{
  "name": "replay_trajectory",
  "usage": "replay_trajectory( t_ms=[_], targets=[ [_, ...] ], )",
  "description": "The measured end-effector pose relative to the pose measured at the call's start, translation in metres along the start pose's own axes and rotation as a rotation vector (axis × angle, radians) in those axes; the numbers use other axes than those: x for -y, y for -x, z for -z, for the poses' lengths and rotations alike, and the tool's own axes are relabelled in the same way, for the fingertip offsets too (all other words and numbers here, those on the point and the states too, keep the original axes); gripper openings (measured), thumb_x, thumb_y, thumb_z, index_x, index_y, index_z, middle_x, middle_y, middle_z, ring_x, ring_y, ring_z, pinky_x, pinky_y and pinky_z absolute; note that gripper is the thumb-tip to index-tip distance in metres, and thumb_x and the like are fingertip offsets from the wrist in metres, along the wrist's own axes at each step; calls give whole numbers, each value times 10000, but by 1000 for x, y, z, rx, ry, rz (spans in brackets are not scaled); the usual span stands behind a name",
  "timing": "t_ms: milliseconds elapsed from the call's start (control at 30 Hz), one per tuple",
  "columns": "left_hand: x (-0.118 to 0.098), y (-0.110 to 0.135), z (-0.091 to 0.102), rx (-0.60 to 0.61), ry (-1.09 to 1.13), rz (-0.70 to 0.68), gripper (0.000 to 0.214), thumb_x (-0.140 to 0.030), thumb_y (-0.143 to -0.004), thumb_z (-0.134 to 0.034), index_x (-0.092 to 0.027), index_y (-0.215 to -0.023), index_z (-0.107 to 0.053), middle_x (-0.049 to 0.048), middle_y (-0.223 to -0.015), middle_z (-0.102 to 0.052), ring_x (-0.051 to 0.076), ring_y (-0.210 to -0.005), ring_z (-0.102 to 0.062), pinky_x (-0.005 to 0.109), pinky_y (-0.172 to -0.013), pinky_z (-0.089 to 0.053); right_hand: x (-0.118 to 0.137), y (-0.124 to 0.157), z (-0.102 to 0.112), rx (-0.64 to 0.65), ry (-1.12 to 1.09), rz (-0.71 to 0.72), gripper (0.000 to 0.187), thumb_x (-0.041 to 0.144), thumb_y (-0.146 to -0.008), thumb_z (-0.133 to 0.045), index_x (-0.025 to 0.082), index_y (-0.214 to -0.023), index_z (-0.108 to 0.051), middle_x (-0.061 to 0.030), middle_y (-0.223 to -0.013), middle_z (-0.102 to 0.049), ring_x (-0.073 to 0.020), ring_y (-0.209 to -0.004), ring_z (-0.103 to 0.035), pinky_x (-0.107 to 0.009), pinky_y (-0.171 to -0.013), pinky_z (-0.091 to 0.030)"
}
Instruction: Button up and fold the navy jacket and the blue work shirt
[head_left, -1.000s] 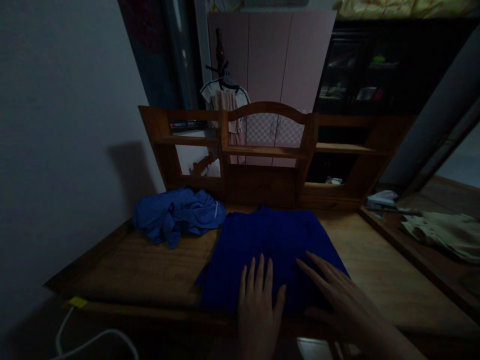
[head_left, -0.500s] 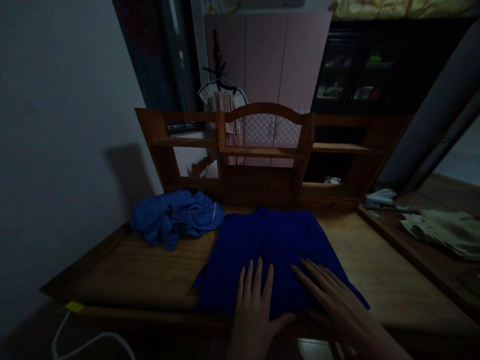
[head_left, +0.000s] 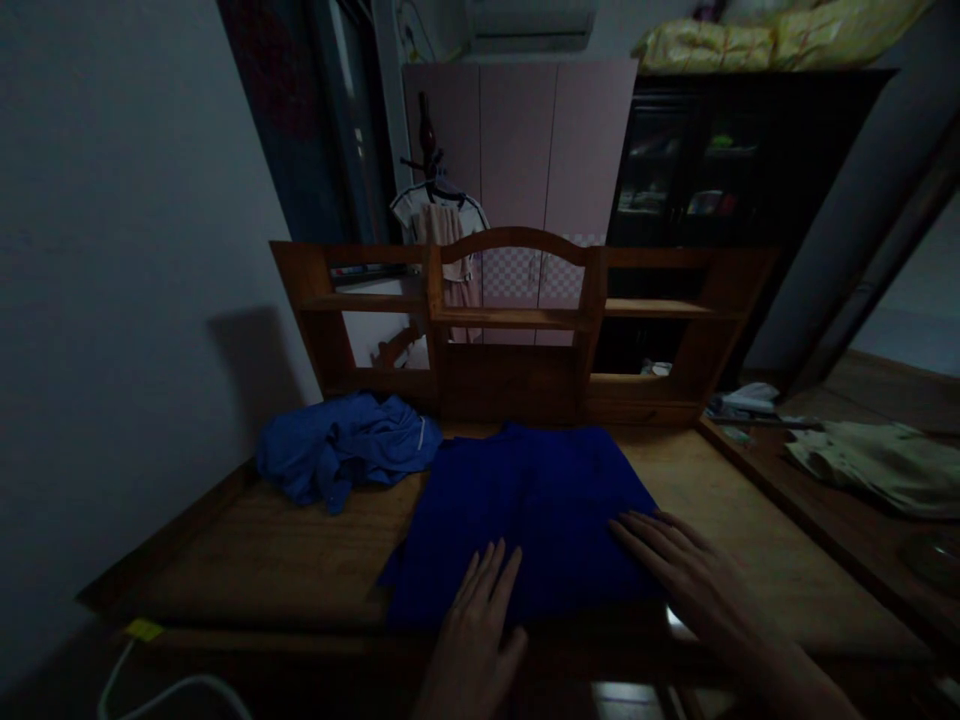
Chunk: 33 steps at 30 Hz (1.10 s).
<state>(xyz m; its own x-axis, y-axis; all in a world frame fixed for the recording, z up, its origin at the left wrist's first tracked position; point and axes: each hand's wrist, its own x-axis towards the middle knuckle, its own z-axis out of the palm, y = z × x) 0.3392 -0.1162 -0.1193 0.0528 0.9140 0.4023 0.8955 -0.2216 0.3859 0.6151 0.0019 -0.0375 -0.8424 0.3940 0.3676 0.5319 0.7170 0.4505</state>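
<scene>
A dark blue garment [head_left: 525,490] lies spread on the wooden board [head_left: 285,560] in front of me; the dim light hides what kind it is. My left hand [head_left: 476,620] rests with fingers stretched over its near part, left of the middle. On its right edge lies my right hand [head_left: 671,550], fingers extended and fairly close together, palm down. Neither hand grips the cloth. Left of the garment sits a crumpled lighter blue piece of clothing [head_left: 349,445], touched by neither hand.
A wooden shelf unit [head_left: 510,318] stands along the board's far edge, with a wall [head_left: 150,300] on the left. Beige cloth [head_left: 877,465] lies at the right. A white cable [head_left: 191,683] hangs at the near left. Behind are hung clothes [head_left: 442,225] and a pink wardrobe [head_left: 517,150].
My right hand has slid right to the garment's edge. My left hand has moved a little left and nearer to me. The view has tilted slightly upward.
</scene>
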Motion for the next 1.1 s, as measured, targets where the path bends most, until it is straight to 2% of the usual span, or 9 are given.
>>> replay_trajectory(
  t_ms=[133,300,433,500,667,733,833,967,1100],
  targets=[
    [16,6,12,-38,-50,16,779,-26,-663,-414,-242,-1406,-319,19,-1431,-397,204,-1325,-350,409,-1080,-368,26,-11,12,0,-18,34,576,48,-808,-443,185,-1365,-397,-87,-1300,-527,-250,-1159,-510,-439,-969,-436],
    [73,22,40,-245,-223,206,466,-131,-716,-492,-237,-1165,-557,46,-1242,-529,274,-1199,-460,490,-1057,-332,48,-30,28,35,-112,105,471,72,-834,-488,205,-1286,-468,-69,-1234,-571,-224,-1077,-557,-359,-864,-493],
    [119,19,74,-288,-225,216,392,-111,-728,-480,-236,-1088,-576,43,-1098,-578,240,-1049,-528,422,-941,-415,56,-60,48,2,-142,96,527,41,-797,-520,211,-1291,-448,-82,-1171,-595,-214,-971,-591,-345,-794,-491],
    [123,4,101,-430,-242,216,329,-122,-729,-509,-227,-1029,-593,48,-1043,-587,249,-1014,-520,417,-916,-417,60,-78,64,-31,-207,92,468,44,-803,-510,215,-1239,-492,-68,-1077,-631,-197,-886,-608,-326,-746,-484],
    [56,-73,202,-1007,-299,168,260,-250,-833,-536,-175,-1079,-571,80,-1092,-527,258,-1088,-457,408,-957,-383,52,-102,125,-205,-757,-146,169,204,-885,-494,191,-994,-623,-18,-862,-660,-144,-734,-613,-241,-650,-461],
    [12,-113,240,-1080,-313,54,252,-258,-866,-508,-156,-1090,-561,77,-1104,-497,252,-1130,-430,421,-997,-343,42,-97,146,-235,-1064,-325,216,336,-891,-513,184,-985,-634,-7,-833,-659,-146,-731,-615,-225,-622,-472],
    [-46,-171,268,-985,-330,-166,243,-205,-913,-418,-112,-1104,-537,79,-1127,-450,267,-1201,-375,466,-1010,-298,23,-78,159,-179,-1495,-557,358,426,-847,-566,184,-1106,-610,-18,-936,-673,-191,-841,-636,-283,-715,-527],
    [-93,-232,232,-754,-326,-396,247,-159,-921,-387,-80,-1120,-509,90,-1152,-428,292,-1237,-339,514,-1028,-246,3,-36,135,-115,-1799,-822,477,440,-821,-595,211,-1236,-546,-44,-1101,-658,-227,-953,-641,-380,-873,-517],
    [-119,-264,133,-568,-194,-432,300,-118,-918,-358,-134,-1181,-501,93,-1200,-451,225,-1212,-397,429,-1066,-277,-16,24,78,-127,-1648,-967,486,471,-791,-610,177,-1177,-597,-66,-1136,-650,-255,-1034,-615,-388,-930,-490]
  ],
)
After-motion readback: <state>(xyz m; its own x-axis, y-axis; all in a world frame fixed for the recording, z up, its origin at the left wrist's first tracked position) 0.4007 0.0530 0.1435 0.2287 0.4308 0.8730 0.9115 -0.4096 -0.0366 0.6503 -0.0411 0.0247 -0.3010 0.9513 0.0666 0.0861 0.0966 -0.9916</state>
